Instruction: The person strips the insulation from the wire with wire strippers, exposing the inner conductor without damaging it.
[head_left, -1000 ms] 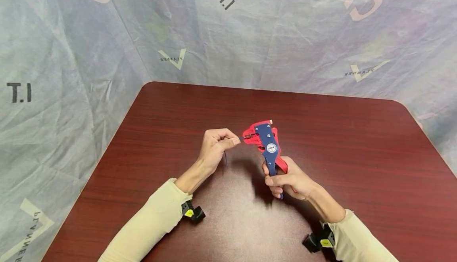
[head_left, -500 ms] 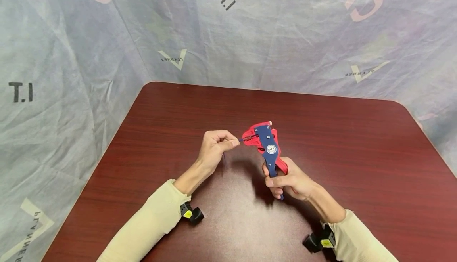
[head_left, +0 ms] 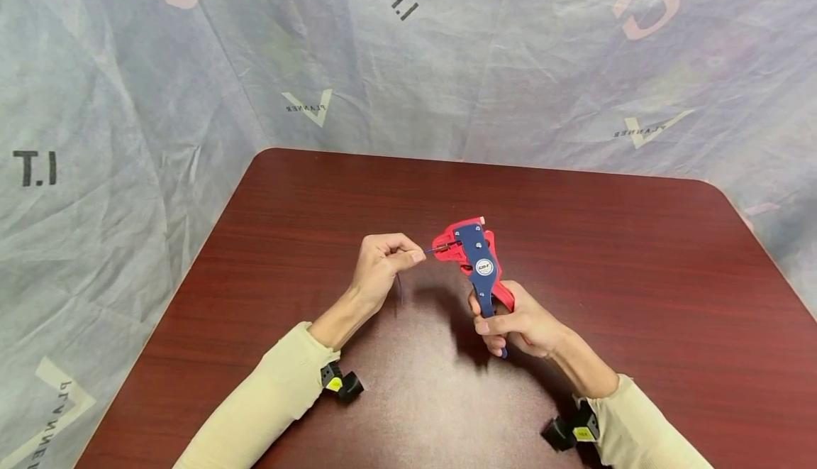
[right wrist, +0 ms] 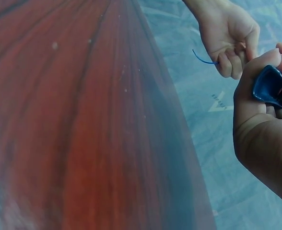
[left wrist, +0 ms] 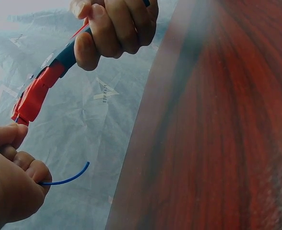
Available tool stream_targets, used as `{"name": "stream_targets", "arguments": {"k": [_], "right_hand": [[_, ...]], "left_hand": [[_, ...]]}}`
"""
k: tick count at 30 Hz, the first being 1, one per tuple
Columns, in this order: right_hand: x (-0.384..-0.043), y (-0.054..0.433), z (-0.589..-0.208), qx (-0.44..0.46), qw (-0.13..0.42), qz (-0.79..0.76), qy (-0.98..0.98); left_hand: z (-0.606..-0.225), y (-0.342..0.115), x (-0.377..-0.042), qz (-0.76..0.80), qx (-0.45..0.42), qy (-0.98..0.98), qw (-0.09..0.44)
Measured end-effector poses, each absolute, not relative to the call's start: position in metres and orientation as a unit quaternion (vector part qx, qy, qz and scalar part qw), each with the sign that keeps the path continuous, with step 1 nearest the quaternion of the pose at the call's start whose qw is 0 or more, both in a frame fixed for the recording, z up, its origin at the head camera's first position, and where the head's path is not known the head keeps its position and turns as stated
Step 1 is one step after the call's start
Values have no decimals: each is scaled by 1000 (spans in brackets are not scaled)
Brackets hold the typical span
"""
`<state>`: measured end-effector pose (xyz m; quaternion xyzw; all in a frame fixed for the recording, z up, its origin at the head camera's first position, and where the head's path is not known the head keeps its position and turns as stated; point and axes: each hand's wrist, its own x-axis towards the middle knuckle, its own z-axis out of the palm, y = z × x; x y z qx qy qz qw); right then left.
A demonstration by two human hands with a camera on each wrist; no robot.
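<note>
My right hand [head_left: 517,320] grips the handles of a red and blue wire stripper [head_left: 479,260], held above the table with its head toward the upper left. My left hand [head_left: 386,263] pinches a thin blue wire [left wrist: 66,181] between thumb and forefinger. One end of that wire runs from the fingertips into the red jaws of the stripper. Its other end curves out free from below the curled fingers, as both wrist views show. The blue handle end [right wrist: 268,86] pokes out of my right fist in the right wrist view. The wire tip inside the tool is hard to make out.
A dark red wood-grain table [head_left: 638,263] with rounded far corners lies beneath both hands. Grey printed sheeting [head_left: 434,64] hangs behind it and along the sides. Each sleeve carries a small black wrist camera [head_left: 347,386].
My left hand has drawn very slightly to the left, so a little more wire shows between fingertips and stripper. The right hand and the tool look almost unmoved.
</note>
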<state>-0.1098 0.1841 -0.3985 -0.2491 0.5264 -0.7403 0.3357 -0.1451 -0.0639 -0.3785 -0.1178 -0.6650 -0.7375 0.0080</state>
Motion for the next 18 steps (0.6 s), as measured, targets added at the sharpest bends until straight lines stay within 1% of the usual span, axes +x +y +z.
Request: {"name": "stream_targets", "arguments": {"k": [7, 18], "right_hand": [[-110, 184, -398, -252, 341, -736, 528], [-110, 185, -398, -249, 334, -737, 533]], "left_hand": [[-380, -65, -145, -740, -117, -663, 6], [-379, -64, -145, -736, -121, -666, 9]]}}
